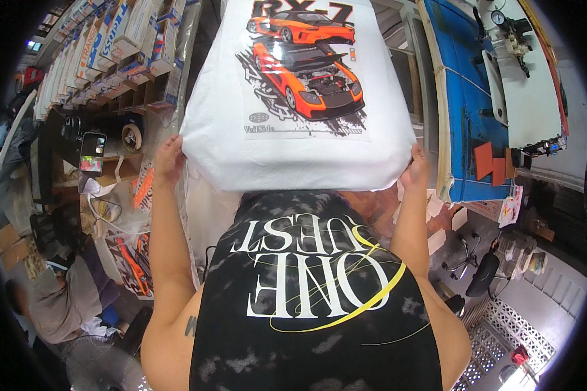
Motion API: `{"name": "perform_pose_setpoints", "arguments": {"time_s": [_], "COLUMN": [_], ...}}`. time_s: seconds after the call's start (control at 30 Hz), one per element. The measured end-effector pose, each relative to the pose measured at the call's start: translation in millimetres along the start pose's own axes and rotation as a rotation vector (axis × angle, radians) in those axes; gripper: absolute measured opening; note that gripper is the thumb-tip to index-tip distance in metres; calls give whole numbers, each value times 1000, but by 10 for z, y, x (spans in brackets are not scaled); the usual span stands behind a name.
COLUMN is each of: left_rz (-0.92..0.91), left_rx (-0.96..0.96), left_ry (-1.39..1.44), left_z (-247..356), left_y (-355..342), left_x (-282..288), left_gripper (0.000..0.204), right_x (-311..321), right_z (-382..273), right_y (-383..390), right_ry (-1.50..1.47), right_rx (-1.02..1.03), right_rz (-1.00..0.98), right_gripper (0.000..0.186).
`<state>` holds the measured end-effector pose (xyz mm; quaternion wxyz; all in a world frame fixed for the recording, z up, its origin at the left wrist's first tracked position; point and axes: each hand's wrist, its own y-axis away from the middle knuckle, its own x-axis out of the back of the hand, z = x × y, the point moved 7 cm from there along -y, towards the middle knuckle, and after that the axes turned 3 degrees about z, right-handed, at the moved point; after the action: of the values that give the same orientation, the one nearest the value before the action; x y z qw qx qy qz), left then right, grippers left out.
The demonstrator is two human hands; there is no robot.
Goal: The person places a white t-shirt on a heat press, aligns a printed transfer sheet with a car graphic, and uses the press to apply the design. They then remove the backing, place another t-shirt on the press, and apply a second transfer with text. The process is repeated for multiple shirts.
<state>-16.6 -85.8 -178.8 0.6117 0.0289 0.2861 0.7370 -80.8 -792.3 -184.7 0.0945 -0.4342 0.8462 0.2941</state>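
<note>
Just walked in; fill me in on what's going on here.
A person has hold of a piece of white fabric with both bare hands: the left hand at its left near corner, the right hand at its right near corner. The fabric is spread out in front of them, with an orange car print lying face up on it. A phone is off to the left, and a blue surface is to the right.

white fabric [293, 159] spread fairly smooth, near corners rounded; orange-car graphic [306, 91] upright on top

left hand [169, 159] pinching | right hand [416, 168] pinching | forearms [169, 234] extended forward, well apart
</note>
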Motion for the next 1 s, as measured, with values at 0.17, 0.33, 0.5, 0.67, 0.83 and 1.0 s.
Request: {"name": "perform_pose_setpoints", "arguments": {"time_s": [0.17,0.33,0.5,0.67,0.83,1.0], "left_rz": [-82,-197,-426,-410,-210,-120], "left_rx": [180,431,310,22,-133,-91], "left_ry": [-62,-91,371,582,484,452], "left_z": [-632,-759,81,794,1089,964], "left_y": [-202,-473,-1309,-2379,-2920,-3167], "left_x": [-332,-1085,-1791,-1858,-1483,-1185], "left_gripper": [27,63,97,79,67,49], "right_x": [12,-643,-1761,-2140,-2267,-2025], "right_z": [469,602,209,46,-391,-563], "right_y": [-121,-202,-886,-2062,-2670,-3003], "right_ry": [482,350,96,56,-294,24], "right_rx": [-152,-471,-381,-173,-59,-15], "right_rz": [5,-182,-477,-282,-382,-51], "right_gripper": [25,60,82,65,52,42]}}
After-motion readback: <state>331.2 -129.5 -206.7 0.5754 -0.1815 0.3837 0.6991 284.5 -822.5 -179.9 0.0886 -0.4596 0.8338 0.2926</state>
